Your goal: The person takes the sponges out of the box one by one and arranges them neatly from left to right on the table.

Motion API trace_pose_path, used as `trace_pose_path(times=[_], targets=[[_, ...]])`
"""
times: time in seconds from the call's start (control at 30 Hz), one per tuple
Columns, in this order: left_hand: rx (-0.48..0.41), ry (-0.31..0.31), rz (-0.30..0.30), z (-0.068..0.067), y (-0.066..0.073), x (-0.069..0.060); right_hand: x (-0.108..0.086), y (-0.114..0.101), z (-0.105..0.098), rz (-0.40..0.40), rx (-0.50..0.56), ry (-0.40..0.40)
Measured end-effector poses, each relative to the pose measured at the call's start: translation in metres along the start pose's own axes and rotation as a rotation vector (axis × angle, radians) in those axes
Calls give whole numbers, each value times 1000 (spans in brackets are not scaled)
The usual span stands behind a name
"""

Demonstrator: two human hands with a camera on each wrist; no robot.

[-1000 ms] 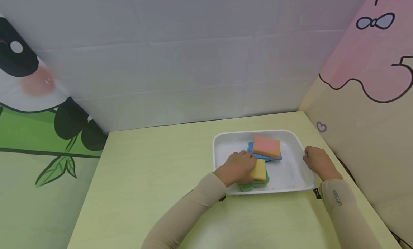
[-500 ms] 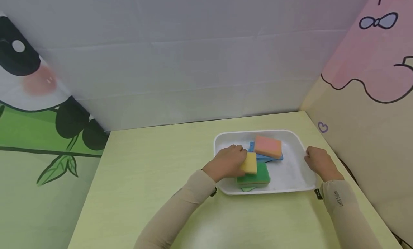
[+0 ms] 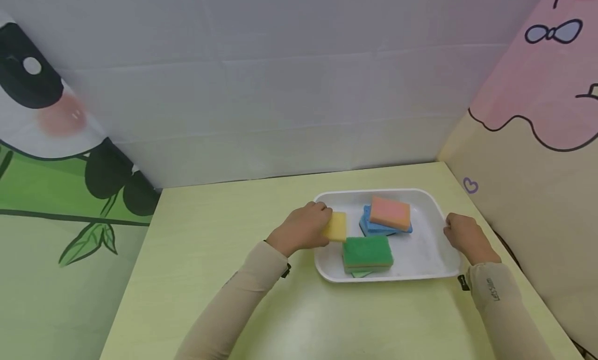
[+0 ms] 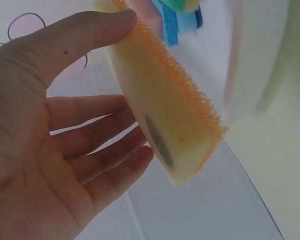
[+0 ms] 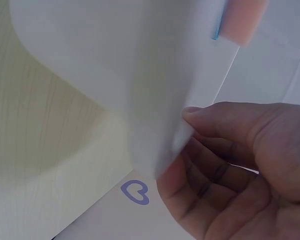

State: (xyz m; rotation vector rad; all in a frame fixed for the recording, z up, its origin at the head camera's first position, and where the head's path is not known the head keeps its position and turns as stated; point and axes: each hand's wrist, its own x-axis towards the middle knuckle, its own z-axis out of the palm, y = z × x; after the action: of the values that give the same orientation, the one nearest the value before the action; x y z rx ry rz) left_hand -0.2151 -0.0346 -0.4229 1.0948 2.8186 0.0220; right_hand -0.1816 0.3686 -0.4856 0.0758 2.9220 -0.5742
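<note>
My left hand [image 3: 303,229] holds a yellow sponge [image 3: 337,227] above the left rim of a white tray [image 3: 388,278]. In the left wrist view the thumb and fingertips of that hand [image 4: 65,120] pinch the sponge [image 4: 165,105], which has an orange scouring layer. My right hand [image 3: 469,237] grips the tray's right rim, pinched between thumb and fingers in the right wrist view [image 5: 240,155]. Inside the tray a green sponge [image 3: 368,252] lies on a light green piece [image 3: 361,274] near the front. Behind it an orange-pink sponge [image 3: 390,212] rests on blue ones [image 3: 374,229].
The tray stands on a pale yellow table [image 3: 224,209], toward its right side. A whitish wall sheet [image 3: 280,90] rises behind the table. Printed panels stand at left [image 3: 28,261] and right [image 3: 537,194].
My left hand has moved left and slightly away with the yellow sponge, off the green sponge, which is uncovered. My right hand stays on the tray's rim.
</note>
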Motion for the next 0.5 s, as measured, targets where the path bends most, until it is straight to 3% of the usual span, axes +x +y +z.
trace_pose_path(times=[0.2, 0.5], targets=[[-84, 24, -51, -9, -25, -17, -1, -2, -3, 7, -7, -11], [-103, 13, -151, -7, -60, -41, -1, -3, -2, 16, 1, -19]])
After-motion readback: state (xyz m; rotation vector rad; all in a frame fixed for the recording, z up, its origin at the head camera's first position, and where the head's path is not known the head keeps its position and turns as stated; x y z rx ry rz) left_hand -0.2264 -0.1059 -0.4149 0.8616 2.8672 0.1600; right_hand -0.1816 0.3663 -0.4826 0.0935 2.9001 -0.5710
